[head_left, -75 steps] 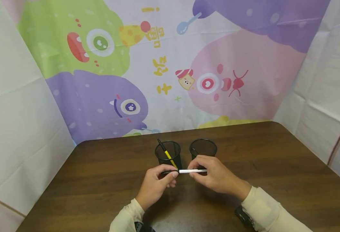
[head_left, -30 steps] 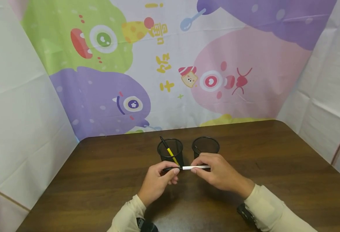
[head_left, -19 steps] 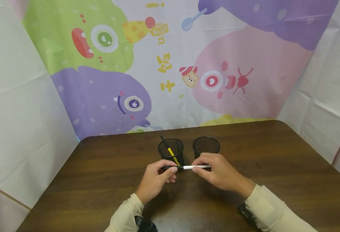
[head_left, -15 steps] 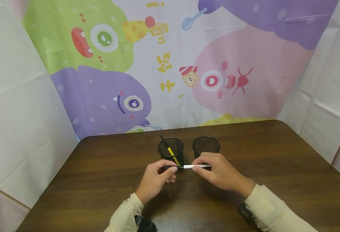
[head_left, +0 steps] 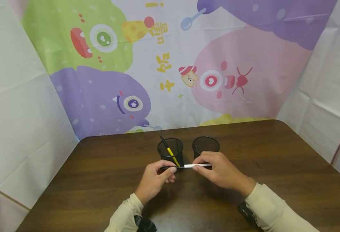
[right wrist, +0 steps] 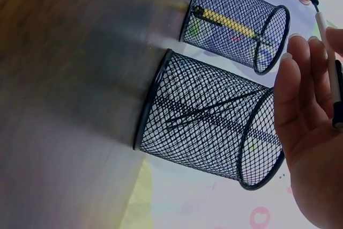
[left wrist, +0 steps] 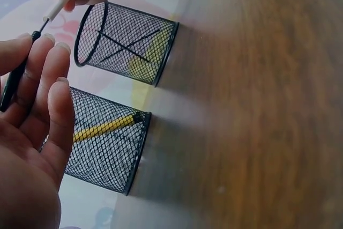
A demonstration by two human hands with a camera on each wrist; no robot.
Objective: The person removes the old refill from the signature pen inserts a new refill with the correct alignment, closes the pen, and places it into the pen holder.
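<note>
Over the table, both hands hold one pen with a white barrel [head_left: 188,166] and a black cap-like piece [left wrist: 20,73]. My left hand [head_left: 155,177] pinches the black piece between thumb and fingers. With thumb and fingertips, my right hand [head_left: 217,169] grips the white barrel, whose rear end is black in the right wrist view. A thin dark tip [left wrist: 44,24] bridges the short gap between the two parts; which part it belongs to I cannot tell. Just behind the hands stand two black mesh pen cups. The left cup [head_left: 163,154] holds a yellow-and-black pen [head_left: 170,150].
The right mesh cup [right wrist: 209,116] has thin dark sticks showing through its mesh. Both cups stand upright on a dark wooden table [head_left: 100,180]. Behind the table hangs a cartoon-printed cloth [head_left: 164,106], with white cloth at both sides.
The black piece and the white barrel have come slightly apart, with a thin dark section showing between them. Both hands keep their grip; the cups have not moved.
</note>
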